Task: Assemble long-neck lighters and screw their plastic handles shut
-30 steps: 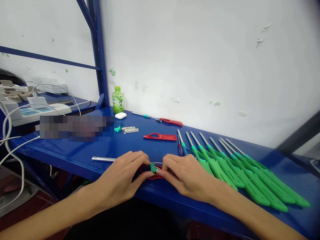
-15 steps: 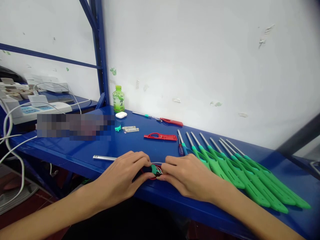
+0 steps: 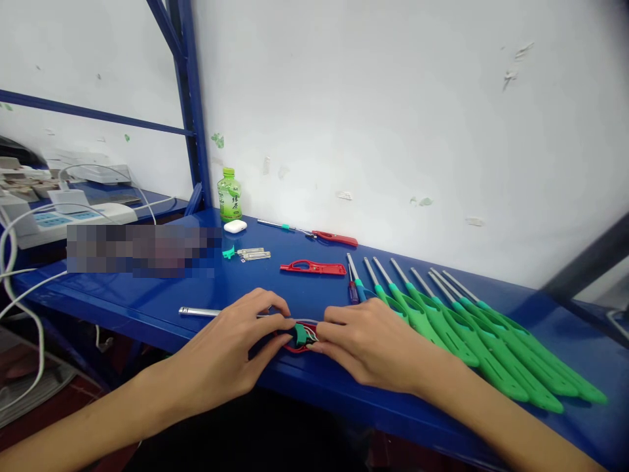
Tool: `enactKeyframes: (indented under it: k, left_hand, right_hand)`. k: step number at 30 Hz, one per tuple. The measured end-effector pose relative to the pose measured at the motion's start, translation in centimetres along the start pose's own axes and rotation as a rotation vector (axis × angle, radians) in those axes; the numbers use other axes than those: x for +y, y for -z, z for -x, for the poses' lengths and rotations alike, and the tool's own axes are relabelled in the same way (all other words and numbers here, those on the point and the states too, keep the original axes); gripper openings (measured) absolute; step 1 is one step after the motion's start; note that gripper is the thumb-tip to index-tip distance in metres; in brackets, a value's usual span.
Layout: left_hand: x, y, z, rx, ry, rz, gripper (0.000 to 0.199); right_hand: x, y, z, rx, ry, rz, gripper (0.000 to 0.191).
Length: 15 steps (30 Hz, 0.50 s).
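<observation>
"What's largest?"
"A glossy blue desk (image 3: 162,301) beneath the left grip (image 3: 236,341) and right grip (image 3: 368,337). Right of both, green plastic lighters (image 3: 491,367) with silver rods."
"Between the grips?"
"An open red plastic shell (image 3: 296,349); inside, at the left grip, a small green plastic piece (image 3: 301,335). I cannot tell whether either grip is closed."

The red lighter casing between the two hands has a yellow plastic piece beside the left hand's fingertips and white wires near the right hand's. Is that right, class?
Not quite: the head view shows the plastic piece is green, not yellow. The rest stands: it is at the red lighter casing, beside the left hand, with white wires near the right hand.
</observation>
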<state>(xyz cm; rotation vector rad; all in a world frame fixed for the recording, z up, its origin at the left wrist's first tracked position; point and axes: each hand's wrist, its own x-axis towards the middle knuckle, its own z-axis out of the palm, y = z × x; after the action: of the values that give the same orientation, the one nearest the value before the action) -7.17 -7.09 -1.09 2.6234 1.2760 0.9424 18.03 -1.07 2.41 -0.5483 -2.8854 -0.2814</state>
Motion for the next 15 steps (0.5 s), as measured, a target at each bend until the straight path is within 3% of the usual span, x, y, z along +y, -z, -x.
enactKeyframes:
  k: [4, 8, 15]
  left_hand:
    - [-0.3, 0.2, 0.0, -0.037, 0.023, -0.011, 0.025]
    - [-1.1, 0.5, -0.2, -0.001, 0.081, -0.069, 0.029]
    - [-1.7, 1.1, -0.9, -0.094, 0.066, -0.138, 0.025]
  right_hand:
    - [0.0, 0.0, 0.0, 0.006, 0.015, -0.004, 0.028]
    - [-0.1, 0.1, 0.0, 0.007, 0.009, -0.001, 0.029]
    - [-0.2, 0.2, -0.1, -0.004, -0.003, 0.0, 0.03]
